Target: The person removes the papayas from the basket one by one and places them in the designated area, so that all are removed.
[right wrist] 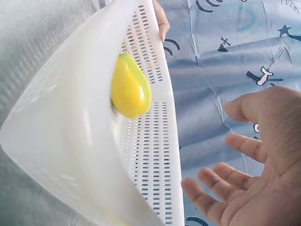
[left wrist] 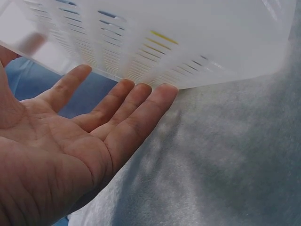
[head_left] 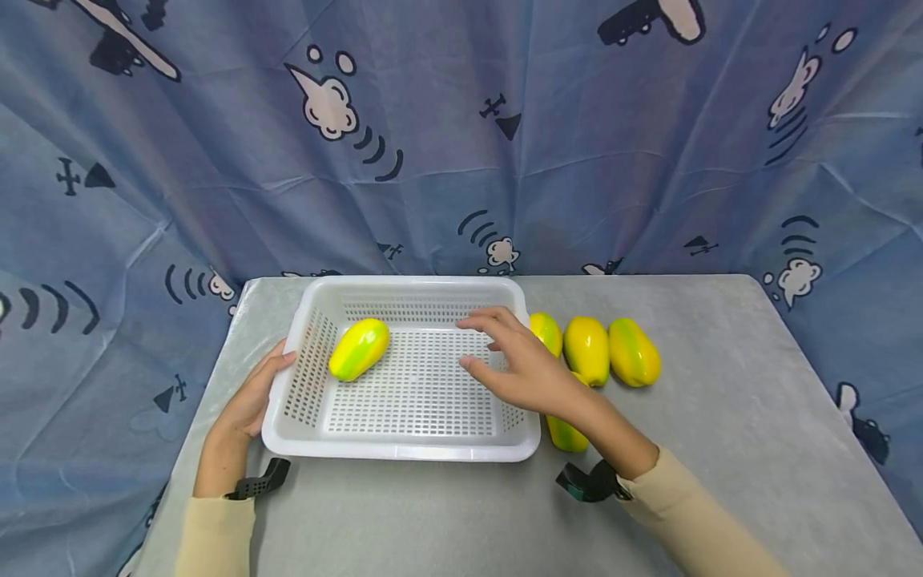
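A white perforated plastic basket (head_left: 411, 449) stands on the table with one yellow-green papaya (head_left: 359, 349) lying inside, toward its left end. My left hand (head_left: 248, 401) holds the basket's left side, its thumb over the rim. In the left wrist view, the left fingers (left wrist: 141, 113) touch the outer wall from below. Over the basket's right end hovers my right hand (head_left: 522, 365), fingers loosely bent and apart, with nothing in it. The right wrist view shows the right hand (right wrist: 254, 174) apart from the rim, with the papaya (right wrist: 131, 87) beyond the near wall.
Several more papayas (head_left: 586, 350) lie on the grey table (head_left: 721, 417) just right of the basket, some partly hidden by my right hand and forearm. A blue patterned curtain (head_left: 433, 160) hangs behind the table and along its sides.
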